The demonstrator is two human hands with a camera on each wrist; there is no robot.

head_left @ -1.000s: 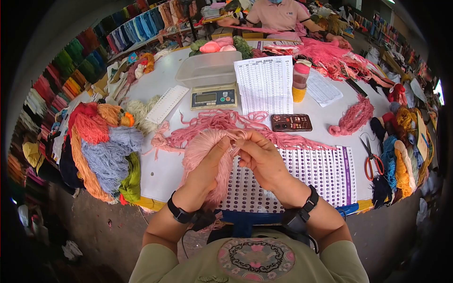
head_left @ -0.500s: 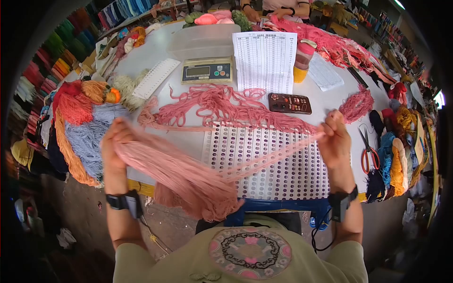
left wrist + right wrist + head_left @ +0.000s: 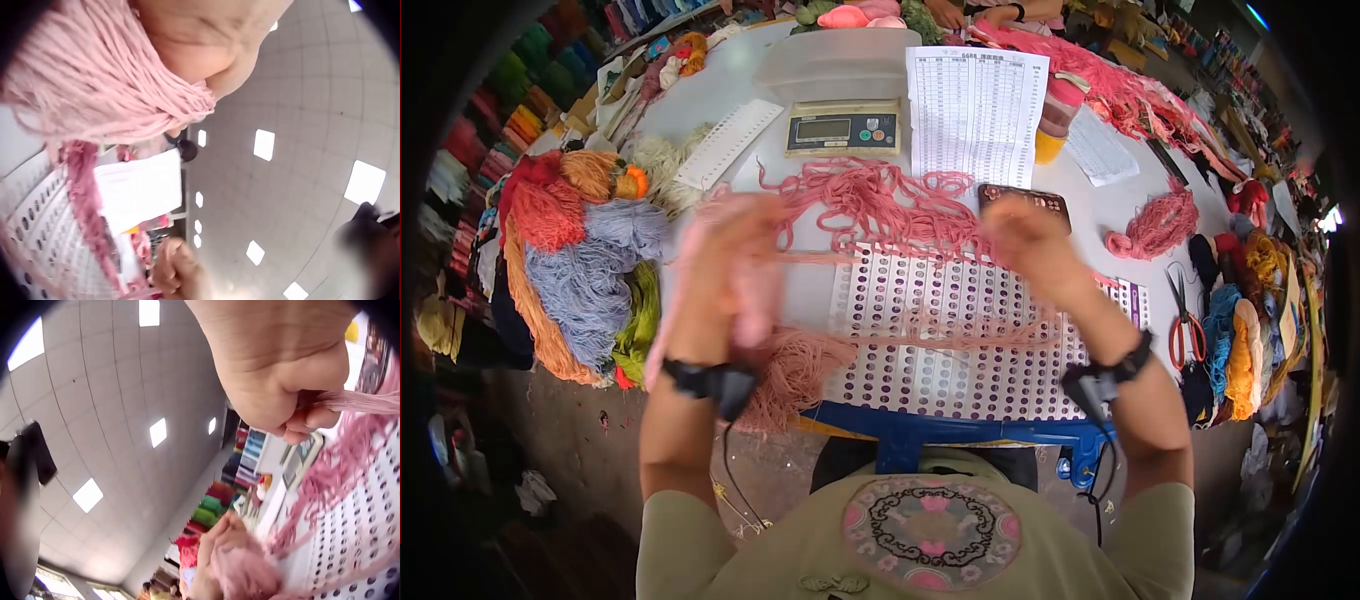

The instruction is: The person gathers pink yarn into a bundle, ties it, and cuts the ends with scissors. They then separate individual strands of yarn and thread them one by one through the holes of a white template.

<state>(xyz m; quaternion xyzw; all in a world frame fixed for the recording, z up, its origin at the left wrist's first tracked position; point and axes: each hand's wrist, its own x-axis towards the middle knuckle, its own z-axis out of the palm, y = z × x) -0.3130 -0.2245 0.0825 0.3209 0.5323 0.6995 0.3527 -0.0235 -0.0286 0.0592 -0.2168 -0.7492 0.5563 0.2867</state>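
In the head view my left hand [image 3: 715, 260], blurred, grips a pale pink yarn skein [image 3: 94, 75]. The skein drapes over the hand in the left wrist view, and its loose lower bundle [image 3: 795, 375] hangs at the table's front edge. My right hand [image 3: 1035, 245] is also blurred and raised over the right side of the table. Its curled fingers [image 3: 319, 417] hold a thin bunch of pink strands [image 3: 362, 402] in the right wrist view. Pale strands stretch sideways between the two hands, above white strips with rows of dark holes [image 3: 950, 380].
Darker pink yarn [image 3: 870, 205] lies behind the strips. Beyond it stand a scale [image 3: 840, 128] and a printed sheet [image 3: 978, 115]. A phone [image 3: 1048, 205] is behind my right hand, scissors [image 3: 1187, 335] farther right. Coloured yarn [image 3: 590, 260] is heaped on the left, more skeins [image 3: 1240, 320] on the right.
My hands began close together at the skein, then spread wide with the yarn stretched between them. Now both have come back inward, the left moving right and the right moving left.
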